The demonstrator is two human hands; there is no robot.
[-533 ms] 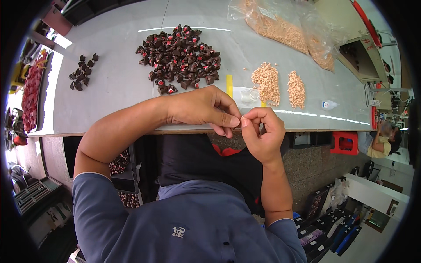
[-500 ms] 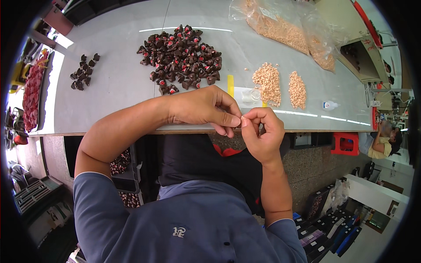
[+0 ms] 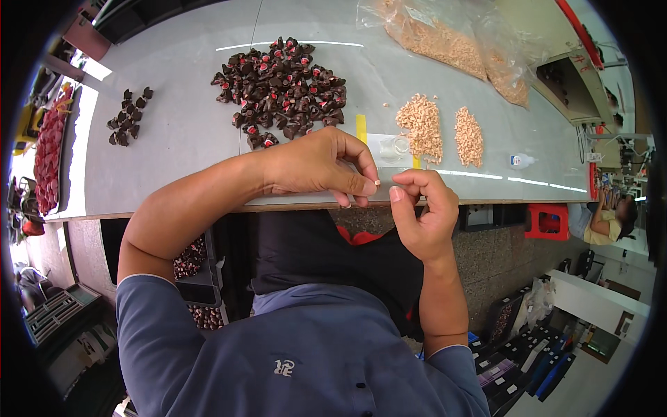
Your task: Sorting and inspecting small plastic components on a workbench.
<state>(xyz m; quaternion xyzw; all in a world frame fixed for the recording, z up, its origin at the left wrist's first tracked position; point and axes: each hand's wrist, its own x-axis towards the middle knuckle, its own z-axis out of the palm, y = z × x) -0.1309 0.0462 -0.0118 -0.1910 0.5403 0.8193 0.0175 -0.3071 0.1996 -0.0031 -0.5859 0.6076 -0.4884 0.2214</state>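
My left hand (image 3: 330, 167) pinches a small pale beige piece (image 3: 377, 183) between thumb and forefinger, just over the table's front edge. To the right of it, my right hand (image 3: 427, 208) is apart from it, thumb and forefinger separated, with nothing visible between them. Beyond my hands lie a larger heap of pale beige pieces (image 3: 421, 128) and a narrower one (image 3: 469, 137). A small clear round dish (image 3: 396, 146) sits beside the larger heap. A big heap of dark brown pieces with red and white parts (image 3: 281, 90) lies beyond my left forearm.
A small group of dark pieces (image 3: 127, 117) lies at the left. Clear plastic bags of beige pieces (image 3: 445, 45) rest at the far right. Near the right end stands a small white bottle (image 3: 521, 160). A red stool (image 3: 546, 222) and a person (image 3: 606, 221) are off to the right.
My hands were touching at the fingertips; now they have parted. The right hand has moved slightly right and opened, while the left keeps the small beige piece.
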